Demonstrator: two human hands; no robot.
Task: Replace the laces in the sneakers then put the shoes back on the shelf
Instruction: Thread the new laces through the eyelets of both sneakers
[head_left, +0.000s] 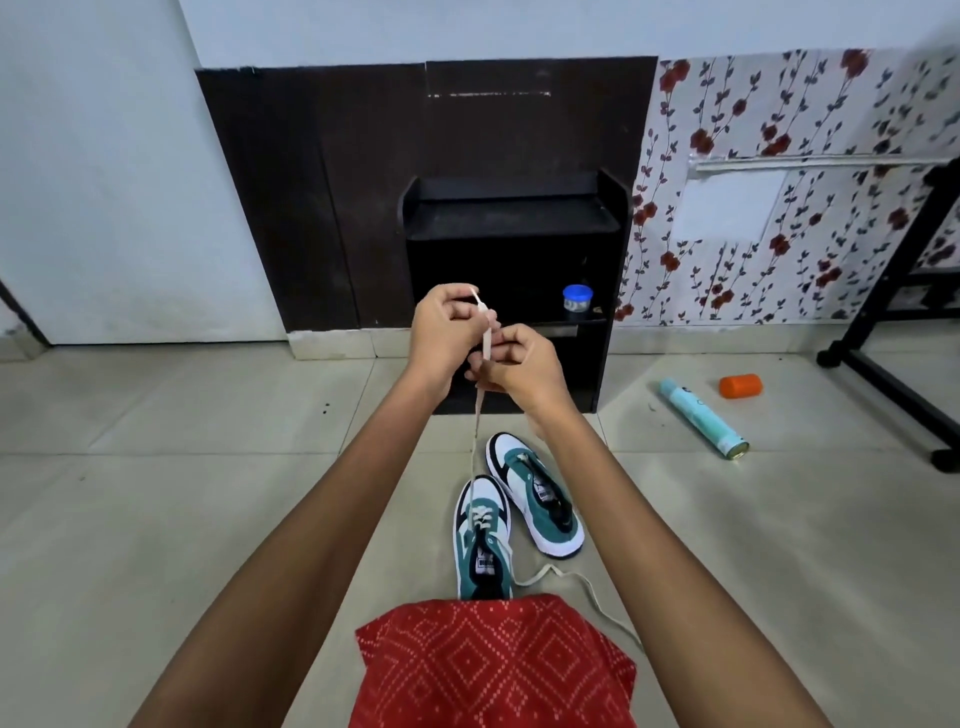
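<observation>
1. Our left hand (444, 325) is raised in front of the shelf, fingers curled, pinching the pale lace (475, 415) near its tip
2. From that grip the lace drops taut to the nearer sneaker (483, 540) on the floor; it crosses only the eyelets by the toe, and its other end trails loose over the tiles to the right
3. Our right hand (519, 364), just beside the left and a little lower, has its fingers closed round the same lace
4. The farther sneaker (535, 499) lies just beside the first, angled away; we see a pale scrap at its toe eyelets and cannot tell more
5. The black shelf (514, 218) stands against the wall beyond both shoes, with a blue-lidded jar (577, 300) on a lower level
6. A spray can (704, 418) and an orange cap (740, 385) lie on the floor, well apart from the shoes
7. We judge the job early: the nearer shoe needs its upper eyelets threaded, the farther one looks barely begun, and neither is on the shelf yet
</observation>
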